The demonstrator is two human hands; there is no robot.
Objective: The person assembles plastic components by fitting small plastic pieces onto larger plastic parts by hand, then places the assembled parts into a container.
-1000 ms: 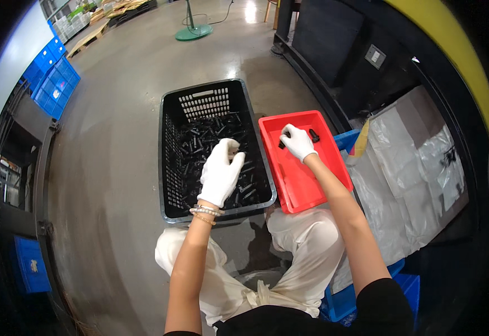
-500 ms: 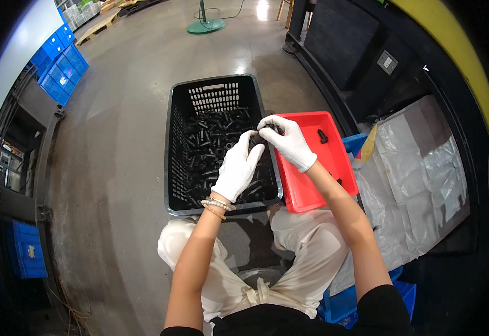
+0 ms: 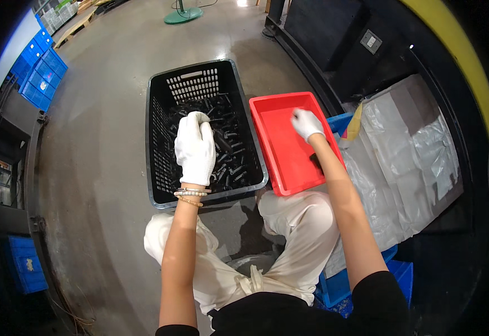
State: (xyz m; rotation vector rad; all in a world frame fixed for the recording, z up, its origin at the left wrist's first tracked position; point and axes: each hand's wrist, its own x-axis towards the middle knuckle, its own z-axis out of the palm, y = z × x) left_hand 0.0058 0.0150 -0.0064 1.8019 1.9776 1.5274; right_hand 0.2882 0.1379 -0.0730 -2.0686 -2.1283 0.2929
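Note:
Black bolts [image 3: 234, 168] lie heaped in a black plastic crate [image 3: 160, 204] with slotted walls. Over the heap is my left hand [image 3: 195, 150] in a white glove, its fingers curled downward. Whatever those fingers hold is hidden beneath the hand; a dark piece shows beside it. To the right, my gloved right hand [image 3: 308, 123] is above a red tray [image 3: 281, 143], its fingers drawn together and slightly blurred. What they may hold cannot be made out. A dark piece [image 3: 315, 161], partly covered by my right forearm, lies in the tray.
Grey-white sheeting [image 3: 390, 162] covers a surface right of the tray, beside a dark machine frame [image 3: 334, 50]. Blue bins [image 3: 44, 81] stand at the far left. A green round stand base [image 3: 183, 15] rests on the floor ahead.
My hands, together over the crate's right edge before, have parted. The left moved left over the bolts; the right moved right over the tray. The view has shifted slightly.

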